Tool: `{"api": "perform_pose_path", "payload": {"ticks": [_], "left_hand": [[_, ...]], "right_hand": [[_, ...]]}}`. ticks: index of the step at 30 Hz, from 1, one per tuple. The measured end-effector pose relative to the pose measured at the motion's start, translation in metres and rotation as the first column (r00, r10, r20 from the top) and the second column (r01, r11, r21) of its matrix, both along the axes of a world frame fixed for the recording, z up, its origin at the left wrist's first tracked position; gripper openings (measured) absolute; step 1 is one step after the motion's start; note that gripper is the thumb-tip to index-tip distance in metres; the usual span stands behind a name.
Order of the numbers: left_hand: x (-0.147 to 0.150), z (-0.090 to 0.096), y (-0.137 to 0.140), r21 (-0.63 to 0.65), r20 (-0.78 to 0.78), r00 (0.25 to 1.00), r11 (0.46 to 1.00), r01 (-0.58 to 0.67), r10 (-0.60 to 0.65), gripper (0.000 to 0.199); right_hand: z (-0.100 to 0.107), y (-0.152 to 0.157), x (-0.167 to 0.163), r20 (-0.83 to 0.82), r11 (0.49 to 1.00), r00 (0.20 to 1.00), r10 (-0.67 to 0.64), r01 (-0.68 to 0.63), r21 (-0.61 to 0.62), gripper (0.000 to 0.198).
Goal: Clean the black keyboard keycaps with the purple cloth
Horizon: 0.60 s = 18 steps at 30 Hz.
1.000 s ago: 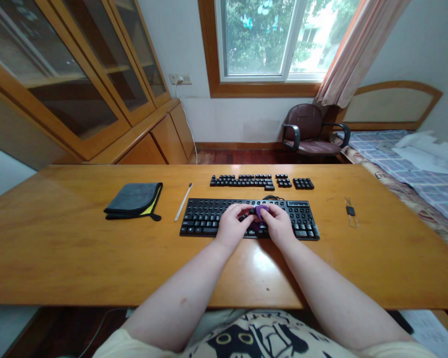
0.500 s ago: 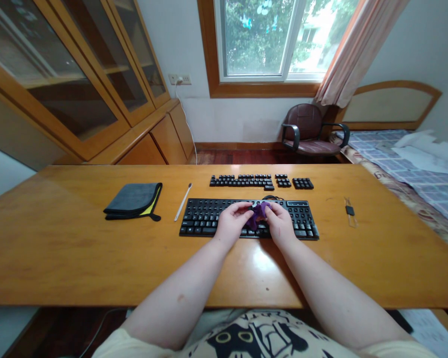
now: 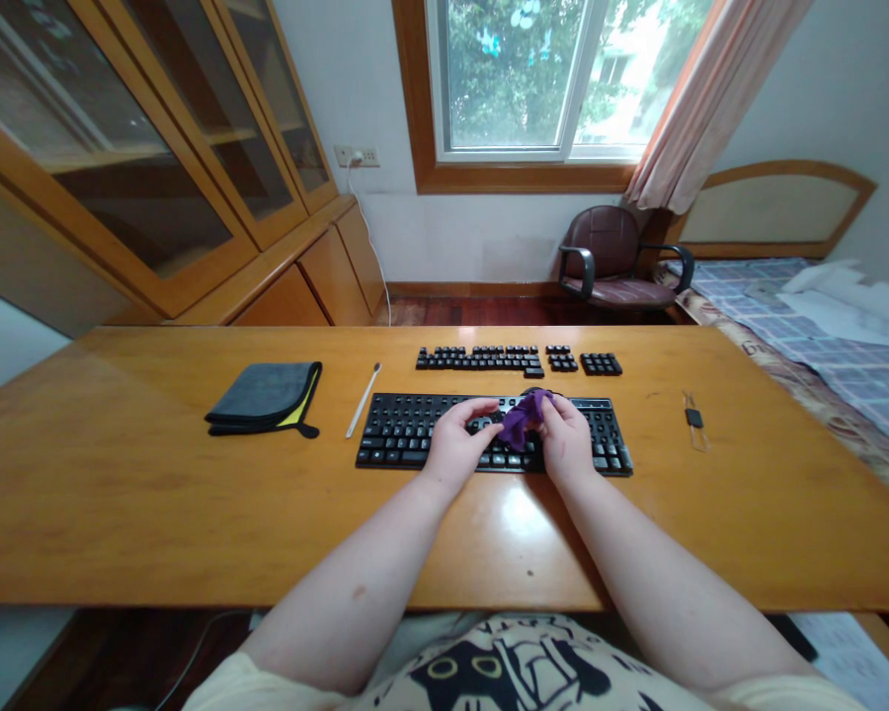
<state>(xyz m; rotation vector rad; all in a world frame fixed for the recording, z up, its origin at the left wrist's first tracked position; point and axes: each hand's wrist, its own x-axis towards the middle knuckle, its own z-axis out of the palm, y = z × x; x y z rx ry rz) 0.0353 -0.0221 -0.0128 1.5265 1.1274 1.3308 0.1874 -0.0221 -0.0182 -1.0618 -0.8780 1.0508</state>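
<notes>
A black keyboard [image 3: 400, 431] lies on the desk in front of me, several of its keys taken off. Above its middle, my right hand [image 3: 569, 439] pinches a soft, crumpled purple lump [image 3: 520, 421]; whether it is cloth or putty I cannot tell. My left hand [image 3: 455, 439] is just to the left, thumb and fingers apart, the thumb tip close to the lump's edge. Behind the keyboard, loose black keycaps [image 3: 478, 360] stand in rows, with smaller groups of keycaps [image 3: 601, 364] to their right.
Left of the keyboard lie a thin white stick with a dark tip [image 3: 363, 401] and a folded grey cloth [image 3: 263, 397] with black edging. A small wire tool with a black handle [image 3: 694, 419], like a keycap puller, is at the right. Beyond the wooden desk [image 3: 193, 513] stands a chair [image 3: 611, 259].
My left hand has parted from the purple lump, opening its thumb and fingers. My right hand has shifted slightly up and right, the lump hanging from it.
</notes>
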Motion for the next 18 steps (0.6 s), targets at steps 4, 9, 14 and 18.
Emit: {"api": "perform_pose_path", "payload": {"ticks": [4, 9, 14, 18], "left_hand": [[-0.0011, 0.0017, -0.0011, 0.063, -0.102, 0.995, 0.998, -0.015, 0.021, 0.027], [-0.0025, 0.0046, -0.0026, 0.121, -0.179, 0.983, 0.993, -0.009, 0.031, 0.029], [-0.0016, 0.0025, -0.0014, 0.084, -0.124, 0.992, 0.996, -0.013, 0.023, 0.029], [-0.0010, 0.0001, -0.0002, 0.030, -0.034, 0.999, 1.000, 0.003, -0.002, 0.026]], "right_hand": [[0.0008, 0.0006, 0.0013, -0.003, 1.000, 1.000, -0.021, 0.021, 0.010, 0.028], [-0.0002, 0.0014, 0.0017, -0.011, 1.000, 1.000, 0.012, -0.013, -0.018, 0.027], [0.0030, -0.0013, -0.0016, 0.112, 0.978, 0.973, 0.201, -0.194, -0.071, 0.026], [0.0069, -0.0037, -0.0034, 0.231, 0.967, 0.939, 0.255, -0.241, -0.085, 0.023]]}}
